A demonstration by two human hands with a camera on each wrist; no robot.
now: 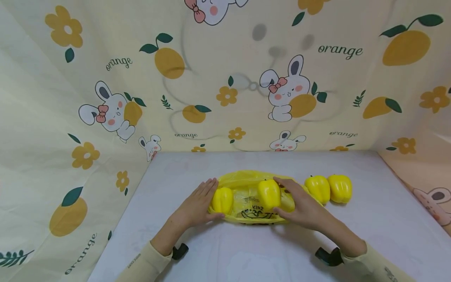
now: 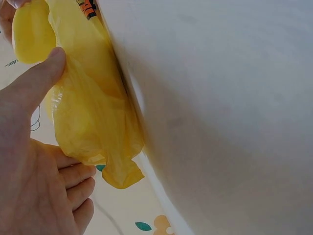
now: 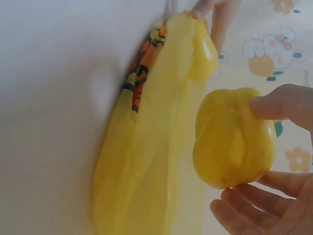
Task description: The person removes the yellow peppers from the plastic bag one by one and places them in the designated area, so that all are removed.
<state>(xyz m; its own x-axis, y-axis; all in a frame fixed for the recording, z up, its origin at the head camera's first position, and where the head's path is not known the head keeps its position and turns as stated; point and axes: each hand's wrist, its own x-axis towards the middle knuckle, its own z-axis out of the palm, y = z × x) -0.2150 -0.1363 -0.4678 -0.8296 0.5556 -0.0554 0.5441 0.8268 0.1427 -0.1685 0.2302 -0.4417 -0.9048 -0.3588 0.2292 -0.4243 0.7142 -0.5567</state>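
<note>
A yellow plastic bag (image 1: 246, 177) with dark printing lies spread on the table, its mouth facing up. My left hand (image 1: 198, 204) holds the bag's left end, thumb on the near rim and fingers along the far side. Beside that hand, a yellow bell pepper (image 1: 222, 200) sits within the bag's left end. My right hand (image 1: 305, 208) grips another yellow bell pepper (image 1: 269, 194) between thumb and fingers over the bag's opening. In the right wrist view this held pepper (image 3: 234, 139) is apart from the bag (image 3: 146, 161).
Two more yellow bell peppers (image 1: 318, 189) stand side by side on the white table (image 1: 246, 254), right of the bag. A patterned cloth (image 1: 229, 51) with rabbits and oranges hangs behind the table and along both sides.
</note>
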